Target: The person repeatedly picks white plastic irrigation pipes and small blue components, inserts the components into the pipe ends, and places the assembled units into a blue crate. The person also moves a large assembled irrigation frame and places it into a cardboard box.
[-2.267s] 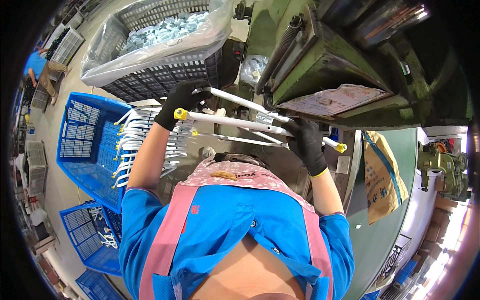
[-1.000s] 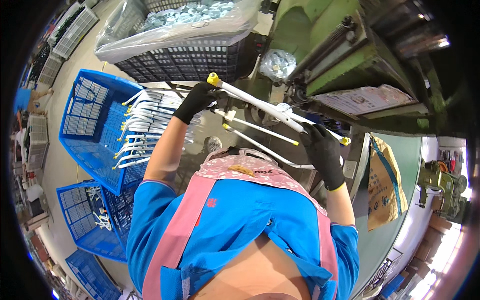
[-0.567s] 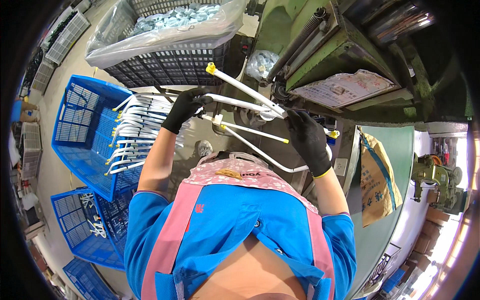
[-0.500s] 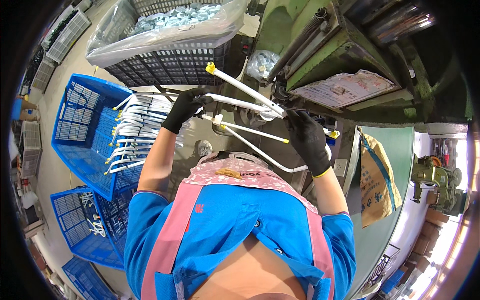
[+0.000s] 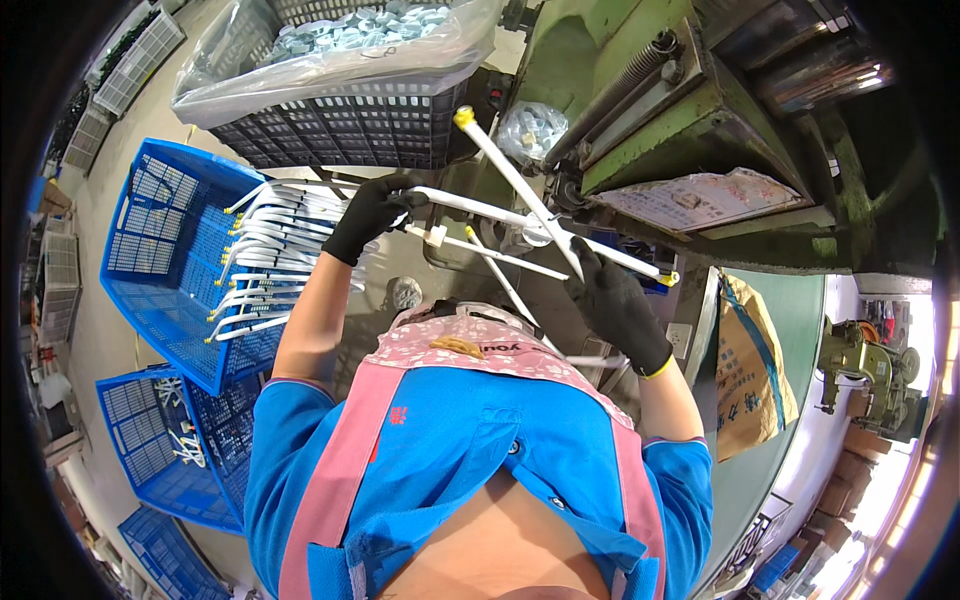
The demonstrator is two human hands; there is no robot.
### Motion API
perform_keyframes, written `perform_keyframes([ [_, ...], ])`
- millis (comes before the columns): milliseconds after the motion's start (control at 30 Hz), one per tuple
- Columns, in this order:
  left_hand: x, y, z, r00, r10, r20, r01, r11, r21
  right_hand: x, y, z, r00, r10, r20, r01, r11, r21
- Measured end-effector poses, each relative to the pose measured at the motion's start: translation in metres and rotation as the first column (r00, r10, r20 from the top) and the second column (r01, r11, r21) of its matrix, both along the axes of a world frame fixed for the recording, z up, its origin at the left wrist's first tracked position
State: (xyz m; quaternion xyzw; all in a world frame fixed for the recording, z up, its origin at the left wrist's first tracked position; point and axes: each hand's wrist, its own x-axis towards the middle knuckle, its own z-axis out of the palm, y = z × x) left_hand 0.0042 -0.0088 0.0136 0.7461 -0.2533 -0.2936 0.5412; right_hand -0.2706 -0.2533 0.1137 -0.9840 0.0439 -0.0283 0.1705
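Observation:
My left hand (image 5: 375, 213), in a black glove, is closed around the left end of a white tube frame (image 5: 465, 204). Its upper leg slopes right to a yellow tip near the green machine. Below that, a thinner white leg carries a cream block beside my left fingers. My right hand (image 5: 608, 305), also black-gloved, grips a second white tube (image 5: 510, 178) with a yellow end pointing up and away. This one crosses over the first frame. Another white leg (image 5: 505, 285) with a yellow tip comes down toward my apron; its join with the gripped tube is hidden.
A blue crate (image 5: 165, 270) at left has several bent white tubes laid across its edge. Behind stands a black crate (image 5: 340, 130), plastic-lined, holding pale blue pieces. The green machine (image 5: 690, 130) overhangs at right, near a small bag of parts (image 5: 532, 130) and a brown sack (image 5: 755, 365).
My right hand has moved slightly toward me. Its tube has turned clockwise, the far yellow end swinging right and the lower leg becoming steeper. My left hand stays in nearly the same place.

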Motion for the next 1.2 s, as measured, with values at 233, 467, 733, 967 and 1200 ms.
perform_keyframes([
  [233, 0.009, -0.001, -0.013, 0.995, -0.009, 0.098, 0.017, 0.997, -0.080, -0.010, 0.027, -0.030, 0.991, -0.115, 0.072, 0.099, 0.977, 0.189],
  [467, -0.004, -0.003, 0.014, 0.893, 0.019, 0.450, -0.022, 1.000, 0.002, -0.012, 0.027, -0.045, 0.948, -0.308, -0.080, 0.318, 0.929, 0.191],
  [733, -0.116, 0.003, 0.063, 0.800, -0.424, -0.425, 0.331, 0.902, -0.276, -0.012, -0.009, -0.073, 0.945, -0.215, 0.248, 0.237, 0.969, -0.062],
  [967, -0.145, -0.001, 0.037, 0.802, -0.598, -0.012, 0.596, 0.801, -0.050, -0.015, -0.009, -0.088, 0.937, -0.263, 0.231, 0.291, 0.951, -0.100],
  [1200, -0.155, -0.018, 0.040, 0.876, -0.482, 0.021, 0.479, 0.873, 0.093, -0.008, -0.015, -0.085, 0.924, -0.219, 0.313, 0.257, 0.963, -0.085],
])
